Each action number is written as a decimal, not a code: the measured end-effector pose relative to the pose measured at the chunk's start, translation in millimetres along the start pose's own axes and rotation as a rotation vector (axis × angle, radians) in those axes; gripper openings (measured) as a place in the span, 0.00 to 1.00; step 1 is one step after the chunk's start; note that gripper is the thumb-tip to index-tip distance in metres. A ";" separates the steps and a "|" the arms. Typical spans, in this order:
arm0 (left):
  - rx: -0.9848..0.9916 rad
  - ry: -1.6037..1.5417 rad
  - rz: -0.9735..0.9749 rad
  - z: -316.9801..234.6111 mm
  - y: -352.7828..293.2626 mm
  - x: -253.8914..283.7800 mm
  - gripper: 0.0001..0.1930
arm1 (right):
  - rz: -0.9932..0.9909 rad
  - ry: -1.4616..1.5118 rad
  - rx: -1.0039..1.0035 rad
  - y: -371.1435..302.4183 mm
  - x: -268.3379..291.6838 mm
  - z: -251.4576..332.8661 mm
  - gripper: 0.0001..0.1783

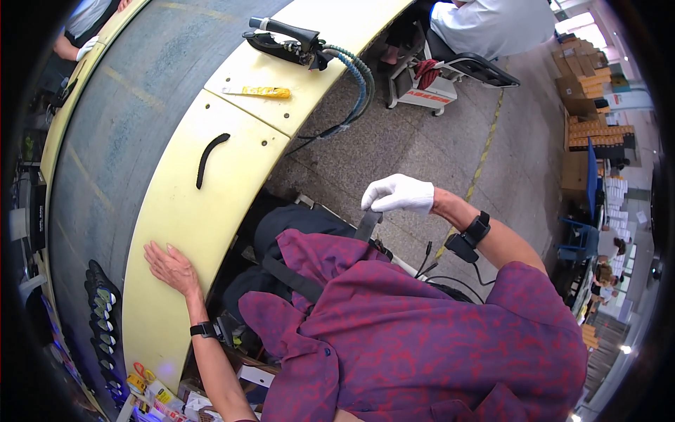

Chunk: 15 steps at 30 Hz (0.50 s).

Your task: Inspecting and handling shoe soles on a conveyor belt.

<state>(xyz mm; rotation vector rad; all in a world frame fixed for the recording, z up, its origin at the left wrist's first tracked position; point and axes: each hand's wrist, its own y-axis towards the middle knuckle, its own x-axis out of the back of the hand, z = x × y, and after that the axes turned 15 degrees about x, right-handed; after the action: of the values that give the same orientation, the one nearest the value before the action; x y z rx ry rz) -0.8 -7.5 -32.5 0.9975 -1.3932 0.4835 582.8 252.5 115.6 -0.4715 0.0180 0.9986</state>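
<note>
Red lettering (pixel 427 98) on a white wheeled box (pixel 443 87), pale lettering (pixel 41 218) on a black panel (pixel 37 199)

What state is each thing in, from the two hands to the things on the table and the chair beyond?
Left hand: bare, open, palm down on the yellow table.
Right hand: gloved in white, closed on the grey strap.
Grey strap: upper end held.
Black strip: curved, lying loose.
Yellow-handled tool: lying flat.
Black corded tool: set down, blue hose attached.
Black chair: occupied.

Yellow bench (pixel 190 218): curved black strip (pixel 204 160), slim yellow tool (pixel 264 92), black hosed tool (pixel 292 50).
</note>
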 end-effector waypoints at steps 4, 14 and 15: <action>-0.022 0.008 -0.002 2.2 0.1 -4.2 0.33 | 0.042 -0.066 0.019 -1.6 2.5 11.1 0.16; 0.168 -0.639 0.399 -51.3 3.4 75.6 0.25 | 0.096 -0.248 0.076 -0.8 4.0 22.2 0.19; 0.134 -0.738 0.447 -75.7 -9.1 98.3 0.24 | 0.109 -0.238 0.085 -0.1 4.0 21.4 0.19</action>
<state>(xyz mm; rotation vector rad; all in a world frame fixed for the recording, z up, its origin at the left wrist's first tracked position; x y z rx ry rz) 67.2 22.6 67.2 1.0169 -2.2984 0.5668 580.8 264.0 133.9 -0.2737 -0.1279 1.1511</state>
